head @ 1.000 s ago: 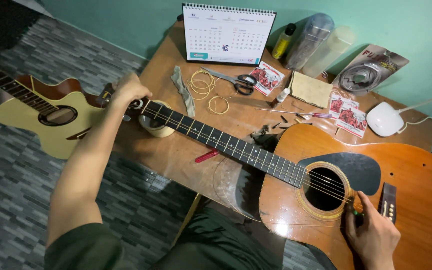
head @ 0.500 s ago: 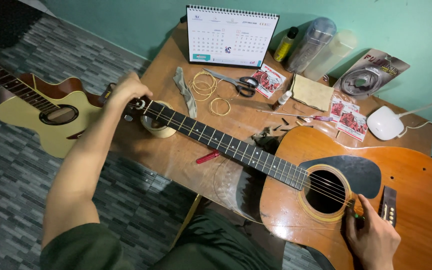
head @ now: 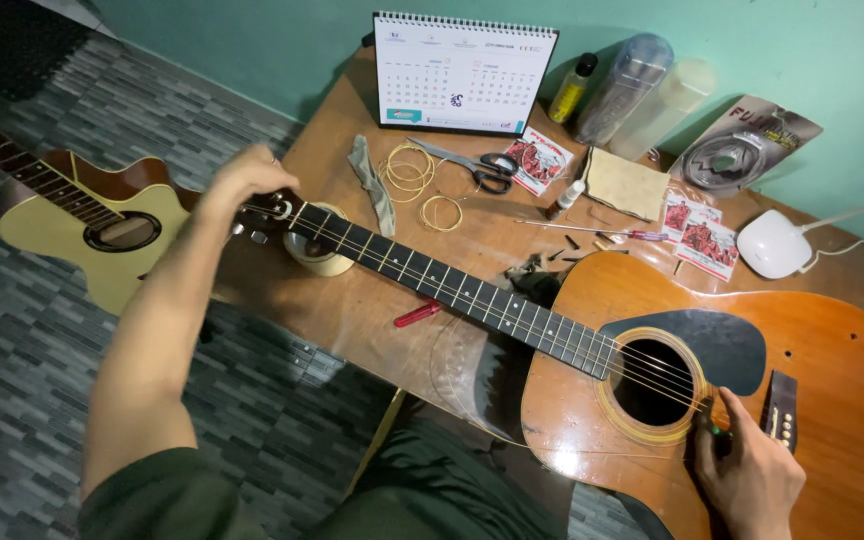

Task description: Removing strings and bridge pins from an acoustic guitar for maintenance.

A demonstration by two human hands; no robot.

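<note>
Head view, looking down: an orange-brown acoustic guitar (head: 832, 350) lies across a wooden table (head: 352, 300), its body at lower right and its neck running up-left. The left hand (head: 242, 180), left of centre, closes around the headstock. The right hand (head: 747, 475), at the bottom right, pinches a small green pick against the strings beside the soundhole. A yellow guitar (head: 102, 235) lies on the floor at far left.

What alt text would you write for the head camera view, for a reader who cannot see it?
A person's left hand grips the headstock of an acoustic guitar lying across a wooden table, while the right hand touches the strings beside the sound hole. Scissors, coiled strings and a desk calendar lie behind; a second guitar rests on the floor.
</note>
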